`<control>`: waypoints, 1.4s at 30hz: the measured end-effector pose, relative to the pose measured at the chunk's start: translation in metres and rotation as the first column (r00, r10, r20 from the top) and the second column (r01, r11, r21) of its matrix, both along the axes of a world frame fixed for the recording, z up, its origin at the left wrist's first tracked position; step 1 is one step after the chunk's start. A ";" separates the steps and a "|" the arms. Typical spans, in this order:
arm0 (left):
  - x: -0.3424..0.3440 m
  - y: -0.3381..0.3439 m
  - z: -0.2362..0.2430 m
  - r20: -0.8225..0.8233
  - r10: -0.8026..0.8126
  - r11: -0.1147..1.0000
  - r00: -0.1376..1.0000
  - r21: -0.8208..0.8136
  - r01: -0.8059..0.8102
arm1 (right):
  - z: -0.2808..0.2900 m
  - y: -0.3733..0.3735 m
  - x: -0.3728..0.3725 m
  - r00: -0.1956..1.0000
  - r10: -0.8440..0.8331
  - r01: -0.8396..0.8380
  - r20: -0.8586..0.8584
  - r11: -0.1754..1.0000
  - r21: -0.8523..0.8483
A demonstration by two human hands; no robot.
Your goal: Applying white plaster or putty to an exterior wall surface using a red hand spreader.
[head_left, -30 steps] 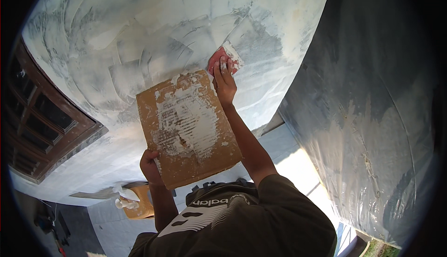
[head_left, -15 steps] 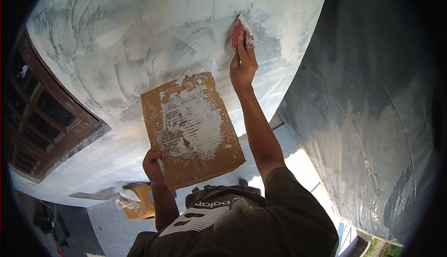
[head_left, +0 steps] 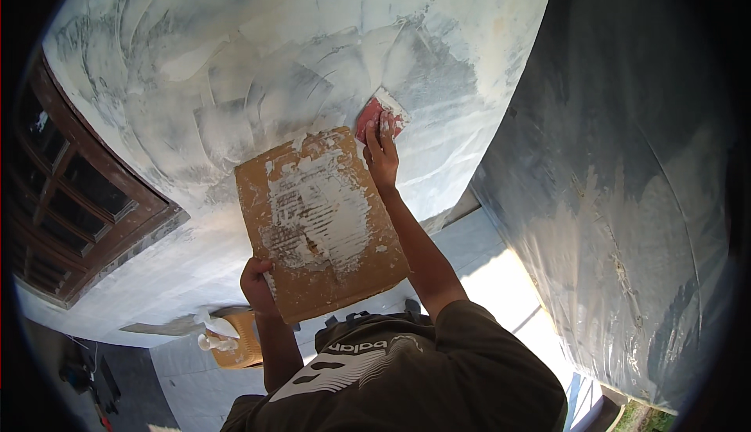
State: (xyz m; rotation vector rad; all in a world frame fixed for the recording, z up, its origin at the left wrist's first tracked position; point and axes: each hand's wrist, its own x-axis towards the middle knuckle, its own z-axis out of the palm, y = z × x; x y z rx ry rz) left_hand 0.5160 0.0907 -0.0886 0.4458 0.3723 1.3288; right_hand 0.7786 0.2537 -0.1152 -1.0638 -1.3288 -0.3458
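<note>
My left hand [head_left: 256, 285] grips the lower left edge of a brown cardboard sheet [head_left: 352, 277], its thumb on top. White putty [head_left: 344, 209] is smeared thickly over the middle of the sheet. Just past the sheet's far right corner, my right hand [head_left: 382, 154] holds a red putty scraper [head_left: 369, 121] with white putty along its far edge. The fingers press on the scraper's face, and it lies against or very close to the wall [head_left: 313, 49]. Grey and white streaks of putty cover that wall in curved strokes.
A brown wooden window frame [head_left: 117, 233] with dark panes is set in the wall at left. Plastic sheeting [head_left: 618, 221] hangs along the right. An orange crate [head_left: 244, 338] with a white plastic bag [head_left: 219, 330] stands on the floor at lower left.
My right hand has drawn the scraper down and to the left, from high on the wall to beside the cardboard's far corner. The left hand and the cardboard have barely moved.
</note>
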 end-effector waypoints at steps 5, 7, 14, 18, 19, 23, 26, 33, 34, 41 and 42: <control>-0.013 -0.002 -0.020 -0.096 0.103 0.994 0.990 -0.034 -0.107 | 0.006 -0.057 0.006 0.987 0.062 -0.070 -0.146 0.996 -0.047; -0.024 0.008 -0.032 -0.150 0.133 0.989 0.980 -0.041 -0.141 | 0.031 -0.055 0.018 0.979 0.018 -0.013 -0.205 1.000 0.025; -0.001 0.018 0.007 -0.018 0.004 1.000 1.000 -0.003 -0.004 | 0.116 0.023 0.046 0.991 -0.125 0.134 -0.054 0.968 0.213; -0.002 0.007 0.000 -0.094 0.060 0.998 0.994 -0.013 -0.061 | 0.096 0.039 0.043 0.985 -0.173 0.168 0.025 0.977 0.132; -0.004 0.006 -0.002 -0.096 0.058 0.998 0.994 -0.011 -0.060 | 0.090 0.033 0.042 0.982 -0.188 0.185 0.020 0.977 0.108; -0.003 -0.013 0.009 -0.083 0.005 0.999 0.997 0.046 -0.001 | 0.079 0.004 0.029 0.990 -0.138 0.134 0.035 0.986 0.099; -0.004 -0.018 0.014 -0.069 -0.017 0.998 0.997 0.053 0.021 | 0.060 -0.011 0.013 0.995 -0.083 0.080 0.060 0.995 0.051; -0.035 -0.009 -0.014 -0.083 0.034 0.956 0.996 0.292 -0.009 | 0.016 -0.032 -0.014 0.980 0.195 -0.199 -0.043 0.972 -0.127; -0.040 -0.009 -0.021 -0.082 0.047 0.957 0.996 0.288 -0.021 | 0.013 -0.042 -0.018 0.991 0.131 -0.132 -0.016 0.985 -0.109; -0.015 -0.017 0.028 -0.234 0.217 0.974 0.948 -0.019 -0.228 | 0.098 -0.036 0.011 0.988 -0.045 0.067 -0.149 0.988 0.142; -0.005 -0.018 0.037 -0.249 0.221 0.964 0.943 -0.090 -0.249 | 0.114 -0.025 0.016 0.993 -0.057 0.075 -0.106 0.982 0.174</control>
